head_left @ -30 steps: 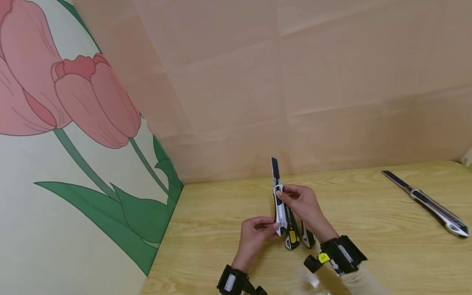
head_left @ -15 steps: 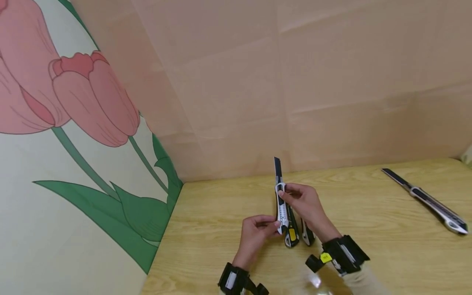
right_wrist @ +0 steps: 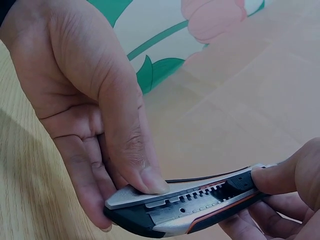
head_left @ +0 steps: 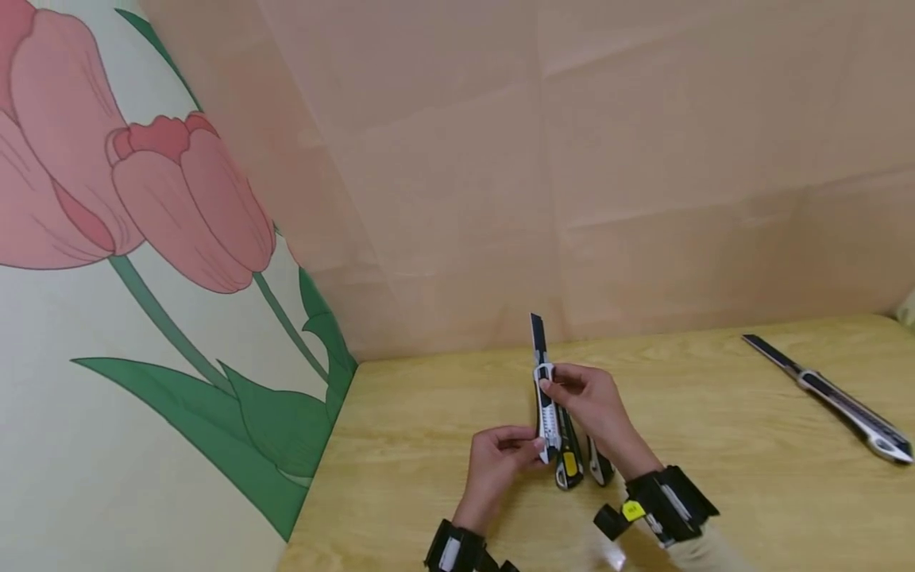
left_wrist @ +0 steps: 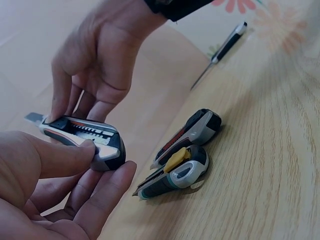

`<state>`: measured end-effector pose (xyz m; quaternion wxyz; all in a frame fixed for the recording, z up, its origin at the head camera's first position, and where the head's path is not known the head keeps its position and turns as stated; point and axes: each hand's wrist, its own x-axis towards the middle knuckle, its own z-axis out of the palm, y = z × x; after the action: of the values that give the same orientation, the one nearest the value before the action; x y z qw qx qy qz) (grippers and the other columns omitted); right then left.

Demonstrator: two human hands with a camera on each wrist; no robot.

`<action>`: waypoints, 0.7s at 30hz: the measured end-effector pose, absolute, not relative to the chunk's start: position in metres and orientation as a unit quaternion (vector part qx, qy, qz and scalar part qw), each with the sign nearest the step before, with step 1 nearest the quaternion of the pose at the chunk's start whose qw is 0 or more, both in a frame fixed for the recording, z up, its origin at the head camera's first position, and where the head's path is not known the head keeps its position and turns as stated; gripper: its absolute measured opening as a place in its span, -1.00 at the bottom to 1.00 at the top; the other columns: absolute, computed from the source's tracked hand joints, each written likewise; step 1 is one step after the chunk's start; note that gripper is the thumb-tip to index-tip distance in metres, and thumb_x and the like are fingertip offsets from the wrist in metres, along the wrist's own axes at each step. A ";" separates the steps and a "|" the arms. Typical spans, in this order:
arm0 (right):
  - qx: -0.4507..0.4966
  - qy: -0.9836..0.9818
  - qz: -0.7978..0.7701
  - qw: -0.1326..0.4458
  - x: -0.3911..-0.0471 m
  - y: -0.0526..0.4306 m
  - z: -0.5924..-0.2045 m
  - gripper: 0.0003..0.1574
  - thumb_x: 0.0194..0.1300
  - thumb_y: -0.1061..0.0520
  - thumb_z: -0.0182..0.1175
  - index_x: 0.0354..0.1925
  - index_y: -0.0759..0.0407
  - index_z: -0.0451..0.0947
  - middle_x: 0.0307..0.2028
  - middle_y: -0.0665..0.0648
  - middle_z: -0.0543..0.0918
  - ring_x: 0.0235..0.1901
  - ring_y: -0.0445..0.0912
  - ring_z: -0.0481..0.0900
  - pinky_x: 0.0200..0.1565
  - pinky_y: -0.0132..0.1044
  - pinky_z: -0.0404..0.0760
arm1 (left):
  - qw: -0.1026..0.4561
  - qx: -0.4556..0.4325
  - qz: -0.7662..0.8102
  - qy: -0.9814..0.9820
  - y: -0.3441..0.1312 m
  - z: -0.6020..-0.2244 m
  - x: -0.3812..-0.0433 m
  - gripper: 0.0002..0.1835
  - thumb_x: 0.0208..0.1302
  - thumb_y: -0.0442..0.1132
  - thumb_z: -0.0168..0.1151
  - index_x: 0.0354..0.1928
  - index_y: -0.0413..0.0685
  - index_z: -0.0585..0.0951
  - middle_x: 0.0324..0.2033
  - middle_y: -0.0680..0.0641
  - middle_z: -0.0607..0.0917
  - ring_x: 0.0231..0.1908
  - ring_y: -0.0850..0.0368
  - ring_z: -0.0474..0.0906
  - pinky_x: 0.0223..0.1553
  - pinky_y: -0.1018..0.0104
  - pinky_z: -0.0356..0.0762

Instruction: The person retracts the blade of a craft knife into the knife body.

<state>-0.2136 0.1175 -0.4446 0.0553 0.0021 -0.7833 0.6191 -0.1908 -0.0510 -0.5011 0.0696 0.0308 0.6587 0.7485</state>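
Note:
A utility knife (head_left: 547, 421) with a silver-and-black body is held up between both hands, blade out and aimed away from me. My left hand (head_left: 495, 469) pinches its tail end, thumb on top and fingers beneath. Nearer the blade, my right hand (head_left: 589, 401) grips the body; in the right wrist view its thumb rests by the black slider of the knife (right_wrist: 185, 205). On the table beside them lie a black knife with a yellow slider (left_wrist: 172, 170) and another silver-and-black knife (left_wrist: 197, 131). The right hand partly hides both in the head view.
Far to the right on the wooden table (head_left: 715, 445) lies a long knife (head_left: 843, 407) with its blade out. A brown sheet (head_left: 457, 199) covers the back, and a tulip-printed panel (head_left: 193, 206) stands on the left. Black straps hold cameras on both wrists.

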 end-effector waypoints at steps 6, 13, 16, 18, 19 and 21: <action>0.017 -0.780 0.623 0.060 -0.212 0.116 -0.448 -0.62 0.34 0.16 0.26 0.08 0.31 0.59 -0.10 0.30 0.67 -0.23 0.03 0.58 -0.25 -0.34 0.69 | 0.070 0.025 0.747 0.661 -0.051 -0.503 -0.188 -0.87 0.06 -0.49 0.42 -0.30 -0.30 0.75 -0.38 -0.27 0.76 -0.41 -0.05 0.73 -0.32 0.12 0.81; 0.008 -0.787 0.615 0.058 -0.211 0.118 -0.447 -0.58 0.34 0.13 0.26 0.11 0.29 0.58 -0.07 0.29 0.67 -0.18 0.06 0.58 -0.19 -0.33 0.64 | 0.070 0.050 0.749 0.657 -0.051 -0.506 -0.190 -0.86 0.06 -0.46 0.44 -0.29 -0.32 0.74 -0.37 -0.30 0.77 -0.42 -0.03 0.74 -0.34 0.17 0.81; 0.006 -0.786 0.615 0.053 -0.210 0.118 -0.446 -0.58 0.34 0.12 0.26 0.12 0.28 0.58 -0.06 0.30 0.66 -0.17 0.06 0.58 -0.19 -0.34 0.64 | 0.072 0.051 0.749 0.657 -0.051 -0.508 -0.190 -0.86 0.06 -0.45 0.44 -0.29 -0.30 0.75 -0.38 -0.25 0.78 -0.43 0.00 0.74 -0.33 0.15 0.81; 0.004 -0.787 0.615 0.052 -0.210 0.118 -0.446 -0.58 0.34 0.12 0.26 0.11 0.28 0.58 -0.06 0.29 0.66 -0.18 0.06 0.57 -0.19 -0.34 0.63 | 0.074 0.049 0.749 0.657 -0.051 -0.508 -0.191 -0.86 0.05 -0.45 0.44 -0.29 -0.29 0.75 -0.39 -0.23 0.78 -0.43 0.01 0.74 -0.32 0.14 0.80; 0.003 -0.786 0.616 0.052 -0.210 0.118 -0.445 -0.59 0.34 0.12 0.26 0.10 0.28 0.59 -0.07 0.29 0.66 -0.18 0.05 0.57 -0.19 -0.34 0.63 | 0.075 0.049 0.749 0.657 -0.051 -0.508 -0.191 -0.86 0.05 -0.45 0.44 -0.29 -0.29 0.75 -0.39 -0.22 0.78 -0.43 0.01 0.74 -0.31 0.14 0.80; 0.002 -0.787 0.615 0.052 -0.210 0.117 -0.445 -0.59 0.33 0.13 0.27 0.10 0.27 0.59 -0.07 0.29 0.67 -0.18 0.05 0.57 -0.19 -0.33 0.63 | 0.074 0.047 0.748 0.658 -0.051 -0.508 -0.191 -0.86 0.05 -0.44 0.45 -0.29 -0.29 0.75 -0.38 -0.22 0.78 -0.43 0.02 0.74 -0.30 0.11 0.80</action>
<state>-0.2099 0.1174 -0.4448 0.0520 0.0019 -0.7871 0.6146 -0.1909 -0.0514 -0.5081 0.0743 0.0472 0.6578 0.7480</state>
